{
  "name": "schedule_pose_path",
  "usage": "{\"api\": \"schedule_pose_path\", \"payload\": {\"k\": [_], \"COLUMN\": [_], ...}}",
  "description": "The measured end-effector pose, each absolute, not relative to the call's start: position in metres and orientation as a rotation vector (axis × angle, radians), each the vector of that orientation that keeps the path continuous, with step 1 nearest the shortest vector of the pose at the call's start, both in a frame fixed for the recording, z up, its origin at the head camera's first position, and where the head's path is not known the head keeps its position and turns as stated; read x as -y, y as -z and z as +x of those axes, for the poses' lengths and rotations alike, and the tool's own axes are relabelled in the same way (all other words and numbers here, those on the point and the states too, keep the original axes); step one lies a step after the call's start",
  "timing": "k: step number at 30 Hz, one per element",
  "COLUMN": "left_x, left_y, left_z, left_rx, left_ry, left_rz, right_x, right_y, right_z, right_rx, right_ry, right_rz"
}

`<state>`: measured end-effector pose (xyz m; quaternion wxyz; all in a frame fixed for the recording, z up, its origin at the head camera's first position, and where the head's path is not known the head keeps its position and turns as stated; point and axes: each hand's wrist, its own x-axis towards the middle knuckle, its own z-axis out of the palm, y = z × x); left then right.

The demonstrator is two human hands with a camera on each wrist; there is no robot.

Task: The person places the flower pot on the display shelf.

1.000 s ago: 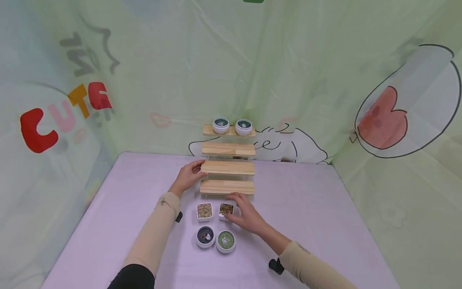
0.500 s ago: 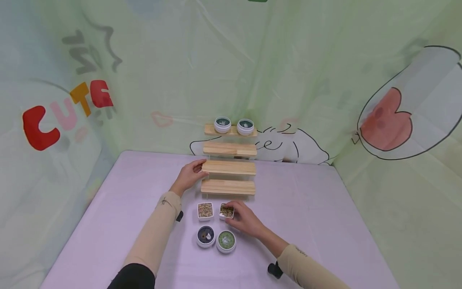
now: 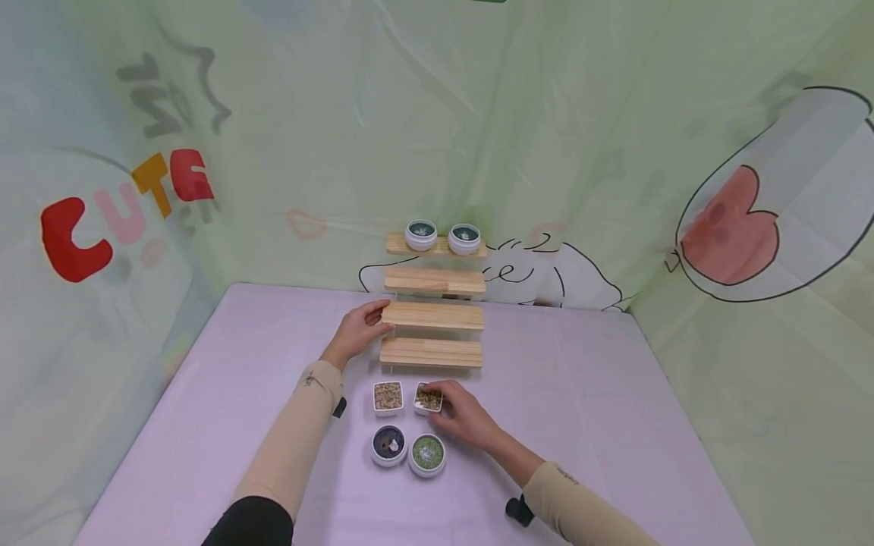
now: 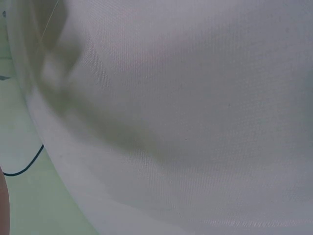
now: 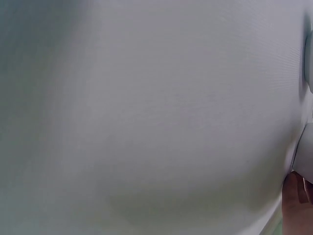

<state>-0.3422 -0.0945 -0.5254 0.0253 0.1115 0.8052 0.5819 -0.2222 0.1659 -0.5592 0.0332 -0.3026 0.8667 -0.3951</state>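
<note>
A stepped stand has several pale wooden shelves; my left hand (image 3: 356,331) grips the left end of one shelf (image 3: 433,315), second up from the front. Its thumb lies below the board's edge and a finger above. In front of the stand, my right hand (image 3: 467,415) pinches a small white square pot (image 3: 426,406) of brown granules, fingers at its far rim and thumb at its near right side. In the right wrist view the fingertips (image 5: 292,188) meet the white pot wall (image 5: 304,152). Left of it stands a matching square pot (image 3: 388,396) with tan granules.
Nearer stand two round white pots, one dark-filled (image 3: 388,445) and one green-filled (image 3: 428,455). Two more round pots, one at left (image 3: 420,236) and one at right (image 3: 464,240), sit on the top shelf. A lilac cloth (image 3: 567,394) covers the table; printed curtains (image 3: 307,136) enclose it.
My right hand has come down slightly toward me and closed on the right square pot, which stays where it was. The left hand keeps its hold on the shelf.
</note>
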Motion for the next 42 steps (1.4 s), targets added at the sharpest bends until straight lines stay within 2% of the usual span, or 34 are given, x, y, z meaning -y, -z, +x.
{"api": "schedule_pose_path", "payload": {"k": [9, 16, 22, 32, 35, 42], "left_x": [0.094, 0.095, 0.095, 0.093, 0.093, 0.093], "left_y": [0.525, 0.524, 0.525, 0.520, 0.518, 0.519], "left_z": [-0.342, -0.342, -0.342, -0.340, -0.339, -0.340], "left_rx": [-2.492, -2.500, -2.500, -2.501, -2.503, -2.510], "left_ry": [-1.802, -1.791, -1.788, -1.804, -1.797, -1.792], "left_rz": [0.359, 0.344, 0.333, 0.336, 0.337, 0.356], "right_x": [-0.164, -0.161, -0.160, -0.148, -0.148, -0.146], "right_y": [0.554, 0.543, 0.533, 0.492, 0.488, 0.491], "right_z": [-0.222, -0.225, -0.230, -0.234, -0.239, -0.260], "right_rx": [-2.775, -2.606, -2.607, -2.659, -2.660, -2.670], "right_ry": [1.266, 1.503, 1.513, 1.624, 1.683, 1.678], "right_rz": [-0.974, -0.905, -0.839, -0.783, -0.837, -0.695]}}
